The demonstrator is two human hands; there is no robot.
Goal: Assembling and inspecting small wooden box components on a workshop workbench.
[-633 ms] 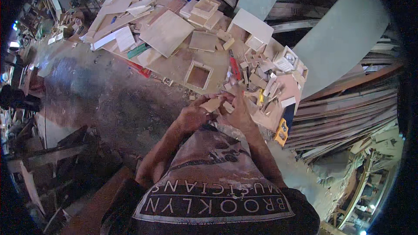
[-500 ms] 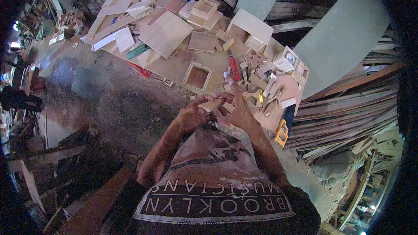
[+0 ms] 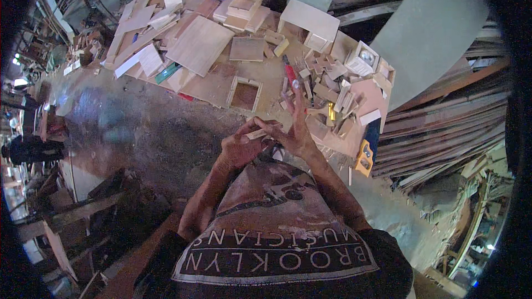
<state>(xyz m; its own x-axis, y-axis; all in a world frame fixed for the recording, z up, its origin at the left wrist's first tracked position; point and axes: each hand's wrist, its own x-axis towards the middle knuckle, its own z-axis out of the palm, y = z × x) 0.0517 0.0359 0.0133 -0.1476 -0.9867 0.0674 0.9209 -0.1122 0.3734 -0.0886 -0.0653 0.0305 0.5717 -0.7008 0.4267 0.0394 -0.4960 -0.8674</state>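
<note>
In front of my belly, my left hand [image 3: 239, 147] is closed around a small, pale wooden piece [image 3: 256, 134]. My right hand [image 3: 297, 135] is beside it, its thumb lying over the piece near the left fingers. The right index finger points up and away, with something white [image 3: 296, 84] on its tip that I cannot make out. Some of the right fingers are hidden behind the palm. Just beyond my hands, a square wooden frame [image 3: 244, 94] with a brown centre lies on the workbench [image 3: 216, 86].
Wood offcuts [image 3: 327, 88], a red-handled tool [image 3: 290, 72] and a yellow-handled saw [image 3: 364, 158] lie at the bench's right. Flat boards [image 3: 199, 44] and a small stacked wooden box [image 3: 243, 6] are farther back. Long planks [image 3: 438, 138] are piled right of the bench.
The right index finger has straightened upward, and the right thumb has moved over the wooden piece. The piece remains in my left hand. The view has shifted slightly.
</note>
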